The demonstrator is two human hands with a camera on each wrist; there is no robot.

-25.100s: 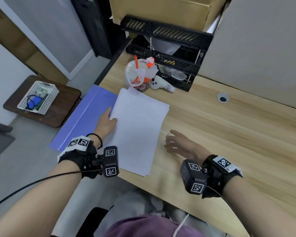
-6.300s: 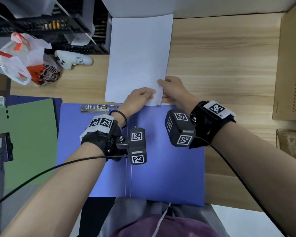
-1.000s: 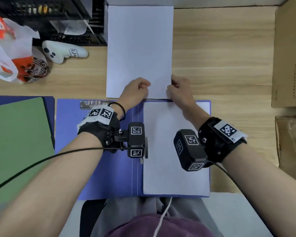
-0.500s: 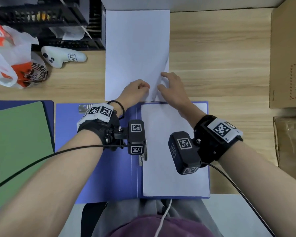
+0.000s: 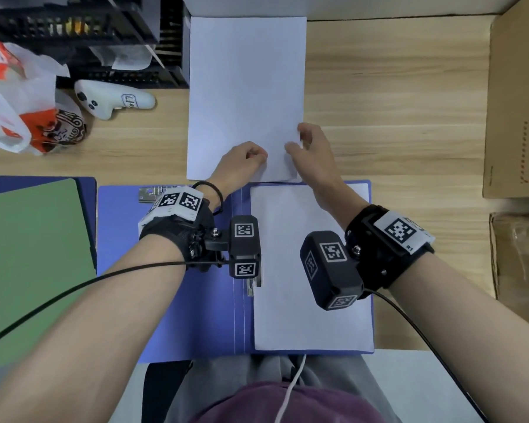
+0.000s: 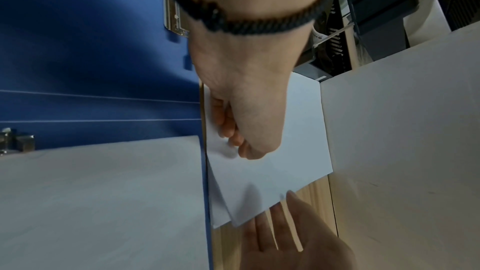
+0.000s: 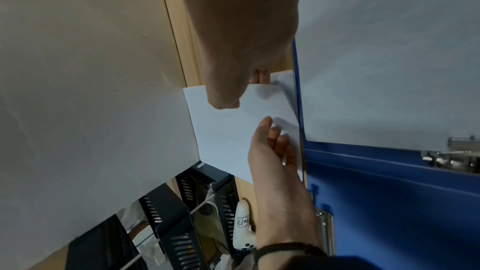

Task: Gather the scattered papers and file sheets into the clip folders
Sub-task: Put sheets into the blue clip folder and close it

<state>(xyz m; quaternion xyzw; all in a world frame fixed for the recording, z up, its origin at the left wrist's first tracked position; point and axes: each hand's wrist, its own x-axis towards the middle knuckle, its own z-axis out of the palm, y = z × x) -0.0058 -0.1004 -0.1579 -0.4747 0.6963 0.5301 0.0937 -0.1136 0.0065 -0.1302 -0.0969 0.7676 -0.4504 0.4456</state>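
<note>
A stack of white paper (image 5: 246,87) lies on the wooden desk just beyond an open blue clip folder (image 5: 193,300). One white sheet (image 5: 312,270) lies in the folder's right half. My left hand (image 5: 242,163) rests with curled fingers on the stack's near edge (image 6: 241,130). My right hand (image 5: 309,148) pinches the top sheet (image 6: 259,182) at its right edge, thumb (image 7: 223,102) on top and fingers underneath. That sheet sits skewed on the stack. Metal clips show at the folder's top left (image 5: 153,193) and by its spine (image 5: 254,282).
A green folder (image 5: 34,270) lies on a dark blue one at the left. A plastic bag (image 5: 19,96), a white controller (image 5: 113,100) and a black tray rack (image 5: 83,41) fill the back left. Cardboard boxes (image 5: 516,102) stand at the right.
My right hand slid from the top of the stack to its right edge and took hold of the top sheet, which has turned slightly. The left hand stays in place.
</note>
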